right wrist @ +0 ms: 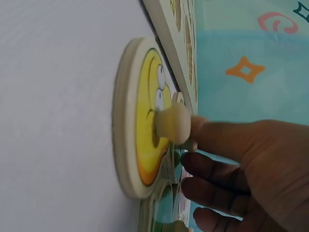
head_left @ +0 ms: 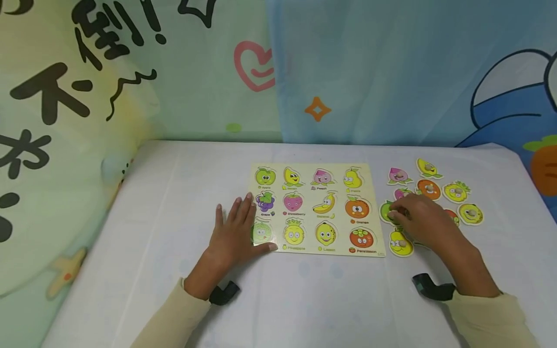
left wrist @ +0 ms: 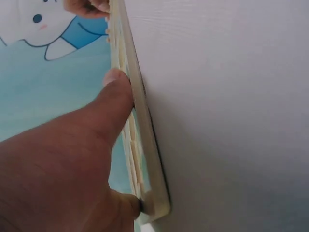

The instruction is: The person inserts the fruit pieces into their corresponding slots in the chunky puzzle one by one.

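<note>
A cream fruit puzzle board (head_left: 306, 189) with rows of printed, smiling fruits lies flat on the white table. My left hand (head_left: 235, 232) rests on its lower left corner, fingers straight along the left side and thumb at the near edge; the left wrist view shows the thumb (left wrist: 118, 92) against that edge. To the right of the board, my right hand (head_left: 422, 220) pinches the knob of a green apple piece (head_left: 385, 211) between thumb and finger. Just nearer lies a yellow fruit piece (head_left: 401, 244); its round wooden knob (right wrist: 174, 124) stands before the right thumb in the right wrist view.
Around the right hand lie several knobbed pieces: a peach (head_left: 398, 176), an orange (head_left: 428, 189), a pineapple (head_left: 457, 192) and a lemon (head_left: 471, 214). A red piece (head_left: 453, 217) is partly hidden behind the hand. A printed curtain (head_left: 370, 72) hangs behind the table (head_left: 322, 299).
</note>
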Demonstrator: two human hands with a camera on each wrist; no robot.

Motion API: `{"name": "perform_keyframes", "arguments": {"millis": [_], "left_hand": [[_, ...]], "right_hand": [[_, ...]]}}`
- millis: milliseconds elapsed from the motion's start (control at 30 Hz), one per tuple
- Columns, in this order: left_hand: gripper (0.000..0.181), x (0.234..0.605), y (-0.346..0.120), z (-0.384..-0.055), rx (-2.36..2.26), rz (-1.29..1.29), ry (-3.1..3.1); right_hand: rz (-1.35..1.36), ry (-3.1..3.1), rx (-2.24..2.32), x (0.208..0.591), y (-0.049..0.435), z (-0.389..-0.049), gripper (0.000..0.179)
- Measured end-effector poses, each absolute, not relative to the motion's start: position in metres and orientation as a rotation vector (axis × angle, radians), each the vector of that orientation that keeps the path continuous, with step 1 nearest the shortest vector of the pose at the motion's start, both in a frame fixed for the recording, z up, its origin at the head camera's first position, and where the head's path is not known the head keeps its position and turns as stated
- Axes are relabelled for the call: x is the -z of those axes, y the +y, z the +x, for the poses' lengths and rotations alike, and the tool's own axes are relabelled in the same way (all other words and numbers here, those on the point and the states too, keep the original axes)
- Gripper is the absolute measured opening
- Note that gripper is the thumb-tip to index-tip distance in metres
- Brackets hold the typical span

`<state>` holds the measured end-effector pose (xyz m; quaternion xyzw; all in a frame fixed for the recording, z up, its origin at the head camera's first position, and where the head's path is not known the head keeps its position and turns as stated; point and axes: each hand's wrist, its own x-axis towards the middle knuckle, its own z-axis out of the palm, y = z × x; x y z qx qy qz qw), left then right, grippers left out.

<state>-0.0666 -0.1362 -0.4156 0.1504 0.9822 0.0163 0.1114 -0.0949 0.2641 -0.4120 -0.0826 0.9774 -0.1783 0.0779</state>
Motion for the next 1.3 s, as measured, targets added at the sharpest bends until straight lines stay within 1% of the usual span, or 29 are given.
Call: {"name": "perform_keyframes", "arguments": {"millis": [100, 400, 667, 867, 1000, 1167, 1300], "left_hand": [[0.115, 0.419, -0.14, -0.067, -0.175, 0.461, 2.83], [0.118, 0.421, -0.146, -0.07, -0.257, 0.492, 2.75], [0.118, 0.424, -0.15, -0.072, -0.276, 0.513, 2.745], [0.118, 0.426, -0.152, -0.071, -0.323, 0.515, 2.742], [0.118, 0.426, -0.153, -0.069, -0.315, 0.506, 2.743], [0.118, 0.425, -0.152, -0.069, -0.319, 0.511, 2.761], [0.117, 0.424, -0.151, -0.07, -0.334, 0.535, 2.775]], "right_hand": [[-0.235, 2.921, 0.537, 0.411, 0.261, -0.096, 0.031], [-0.194, 2.878, 0.589, 0.403, 0.259, -0.101, 0.026], [-0.291, 2.95, 0.783, 0.399, 0.245, -0.111, 0.024], [-0.238, 2.956, 1.002, 0.395, 0.224, -0.125, 0.022], [-0.258, 2.908, 1.14, 0.394, 0.202, -0.135, 0.022], [-0.296, 2.816, 1.263, 0.401, 0.173, -0.148, 0.023], [-0.256, 2.757, 1.378, 0.41, 0.152, -0.156, 0.025]]}}
